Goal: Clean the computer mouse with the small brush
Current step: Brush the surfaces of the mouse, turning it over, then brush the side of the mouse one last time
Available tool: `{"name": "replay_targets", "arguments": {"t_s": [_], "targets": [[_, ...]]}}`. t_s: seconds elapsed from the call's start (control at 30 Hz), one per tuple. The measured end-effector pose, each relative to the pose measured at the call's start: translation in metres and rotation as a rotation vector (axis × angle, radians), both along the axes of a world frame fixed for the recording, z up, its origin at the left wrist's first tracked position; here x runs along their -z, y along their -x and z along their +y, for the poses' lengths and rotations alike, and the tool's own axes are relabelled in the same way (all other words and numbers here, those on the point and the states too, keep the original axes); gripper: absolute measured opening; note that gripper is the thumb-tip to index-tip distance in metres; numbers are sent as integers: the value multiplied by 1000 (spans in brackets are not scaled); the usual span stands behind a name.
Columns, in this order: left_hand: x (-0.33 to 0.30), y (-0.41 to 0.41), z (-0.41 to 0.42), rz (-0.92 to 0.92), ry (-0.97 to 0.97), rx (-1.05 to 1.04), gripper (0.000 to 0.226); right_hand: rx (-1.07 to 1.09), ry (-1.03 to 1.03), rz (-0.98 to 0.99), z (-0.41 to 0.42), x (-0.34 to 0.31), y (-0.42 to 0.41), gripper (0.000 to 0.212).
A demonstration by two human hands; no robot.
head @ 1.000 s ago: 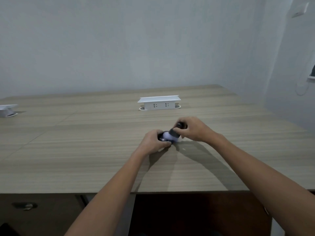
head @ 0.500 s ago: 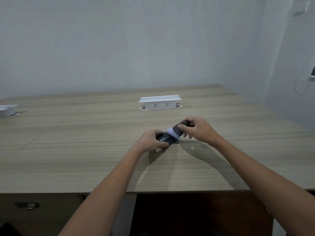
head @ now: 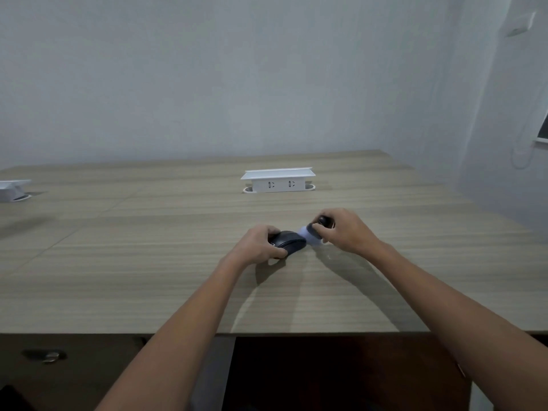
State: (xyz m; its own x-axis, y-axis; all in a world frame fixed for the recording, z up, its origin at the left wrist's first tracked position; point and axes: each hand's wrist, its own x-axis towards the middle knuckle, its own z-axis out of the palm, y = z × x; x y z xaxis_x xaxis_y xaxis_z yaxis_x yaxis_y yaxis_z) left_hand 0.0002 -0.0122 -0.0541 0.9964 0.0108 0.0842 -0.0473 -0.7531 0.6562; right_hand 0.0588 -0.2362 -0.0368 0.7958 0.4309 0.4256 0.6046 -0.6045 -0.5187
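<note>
A black computer mouse rests on the wooden table, near its middle. My left hand grips the mouse from the left side, thumb along its near edge. My right hand holds a small brush with a dark handle and pale bristles. The bristles sit at the right end of the mouse, just off its top. Part of the brush handle is hidden by my fingers.
A white socket box stands on the table behind my hands. Another white box sits at the far left edge. The table's front edge runs below my forearms, with dark drawers underneath. A wall closes in on the right.
My right hand has drawn the brush to the right, from over the mouse's top to its right end. More of the mouse's black top now shows. My left hand stays put.
</note>
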Motion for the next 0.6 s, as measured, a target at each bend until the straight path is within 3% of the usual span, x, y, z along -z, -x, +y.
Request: {"name": "replay_targets", "arguments": {"t_s": [0.27, 0.47, 0.6], "targets": [[4, 7, 2, -57, -21, -65, 25, 108, 216, -270, -25, 24, 0, 23], [9, 8, 0, -122, -58, -71, 20, 19, 310, -322, -33, 37, 6, 27], [13, 7, -1, -162, -117, -80, 28, -40, 342, -363, -37, 46, 3, 26]]}}
